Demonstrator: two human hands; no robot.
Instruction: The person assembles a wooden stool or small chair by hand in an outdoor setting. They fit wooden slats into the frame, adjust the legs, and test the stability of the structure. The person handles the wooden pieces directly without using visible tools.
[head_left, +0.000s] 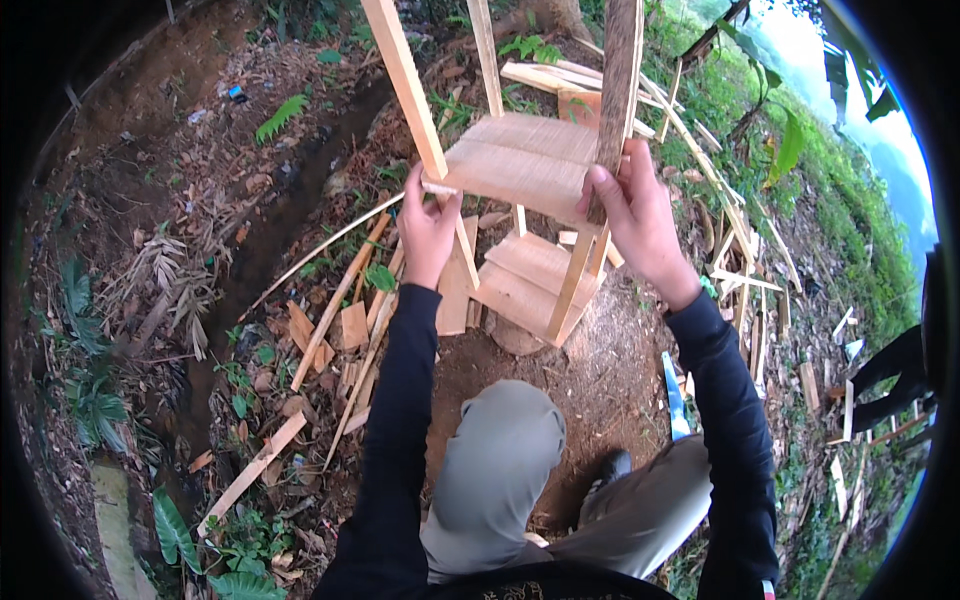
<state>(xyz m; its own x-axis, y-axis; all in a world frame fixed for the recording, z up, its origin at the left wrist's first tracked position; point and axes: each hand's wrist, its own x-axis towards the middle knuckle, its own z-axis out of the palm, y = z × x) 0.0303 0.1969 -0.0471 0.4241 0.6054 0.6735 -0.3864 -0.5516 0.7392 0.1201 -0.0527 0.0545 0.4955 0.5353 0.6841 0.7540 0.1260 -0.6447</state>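
Note:
A small wooden rack stands in front of me, with slim upright posts and two levels of pale boards. Its upper shelf (520, 160) is made of boards laid side by side; the lower shelf (520, 295) sits beneath, over what looks like a tree stump (515, 341). My left hand (428, 238) is closed on the upper shelf's near left corner, beside the pale left post (408, 90). Wrapped round the darker, rough right post (617, 90) at shelf height is my right hand (648, 225), its thumb on the near side. Part of its fingers is hidden behind the post.
Loose wooden strips (335, 310) lie to the left, and more sticks (735, 215) are piled at right. A bluish tapered blade-like piece (675, 396) rests by my right knee. A dark ditch (290, 215) runs at left. Dark-clothed limbs (890, 375) show at the right edge.

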